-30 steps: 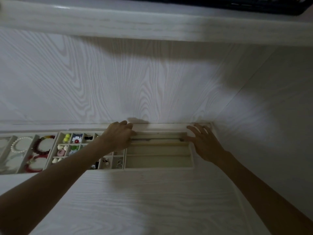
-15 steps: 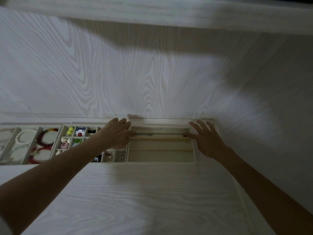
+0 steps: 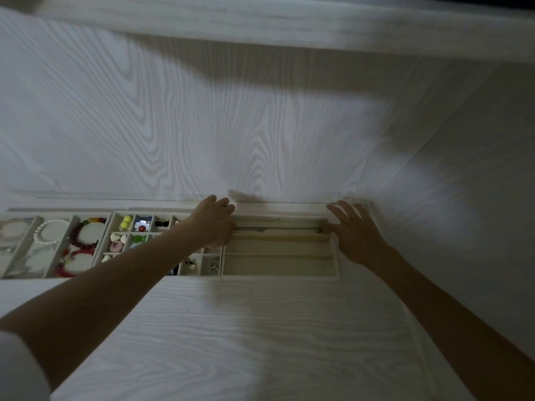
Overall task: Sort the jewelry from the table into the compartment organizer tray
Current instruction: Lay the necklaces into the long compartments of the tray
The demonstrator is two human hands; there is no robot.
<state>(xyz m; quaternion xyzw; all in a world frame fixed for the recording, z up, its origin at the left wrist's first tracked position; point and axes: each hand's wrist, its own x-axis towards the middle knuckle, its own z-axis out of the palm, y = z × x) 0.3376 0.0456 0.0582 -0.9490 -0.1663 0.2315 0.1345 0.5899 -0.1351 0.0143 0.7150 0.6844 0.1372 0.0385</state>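
- A cream organizer tray (image 3: 278,275) with thin upright dividers lies along the far edge of a white, wood-grained table (image 3: 231,337).
- Its leftmost wide compartments hold round bracelets: a white pearl-like bracelet (image 3: 49,230), then a dark red beaded bracelet (image 3: 84,234) with a few orange and green beads.
- Next come small square cells: smooth yellow beads (image 3: 125,222), a white flower-shaped piece (image 3: 142,224) with a red centre, a pink round piece (image 3: 116,246), and thin metal rings (image 3: 213,267) in a near cell.
- The left hand (image 3: 213,224) lies over the small cells at the left end of the long slots, fingers curled; it seems to pinch the chain's end, though the contact is hidden.
- A thin dark necklace chain (image 3: 278,228) lies stretched straight along the farthest of three long narrow slots.
- The right hand (image 3: 357,233) rests at the tray's right end, fingers spread and fairly straight, its thumb touching the small bead at the chain's right end.
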